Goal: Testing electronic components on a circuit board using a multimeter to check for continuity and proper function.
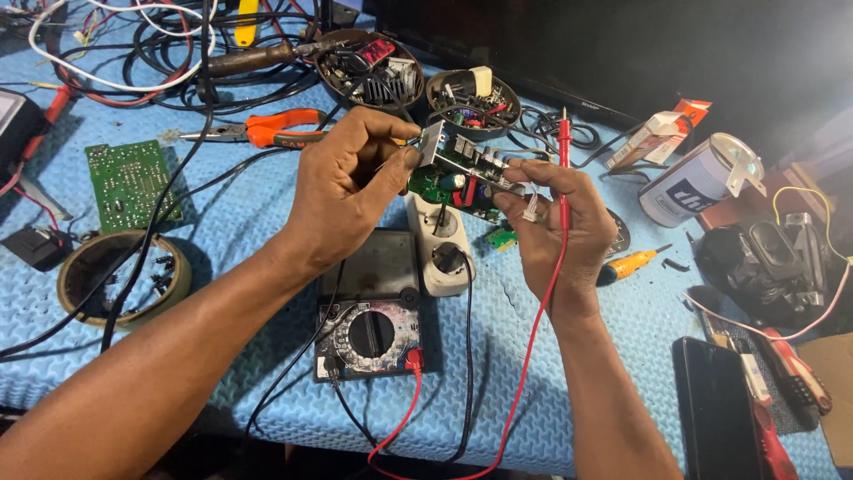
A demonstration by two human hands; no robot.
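Left forearm nearest the camera, running in from the bottom-left corner up to the left hand (342, 191). Left hand fingers curled closed, thumb and forefinger pinching a thin probe tip against the edge of the small green circuit board (462, 178). Board is held up in the air between both hands, above the white power strip (437, 244), tilted, metal heatsink at its upper left end. Right hand (560, 227) grips the board's right end with thumb and fingertips, and the red test probe (563, 160) stands upright, clamped between the same fingers, tip pointing up. Red lead drops from it, down past the wrist to the analog multimeter (369, 302) lying flat on the blue mat (249, 222) just below the hands; black lead plugged in beside it. Left of the left hand: orange-handled pliers (267, 129), a bare green board (131, 184), a tape roll (123, 277) holding screws. Behind the hands: two round dishes of parts (373, 67), tangled cables. Right side: white tin can (697, 182), orange screwdriver (633, 264), dark phone (715, 409) at the bottom edge.
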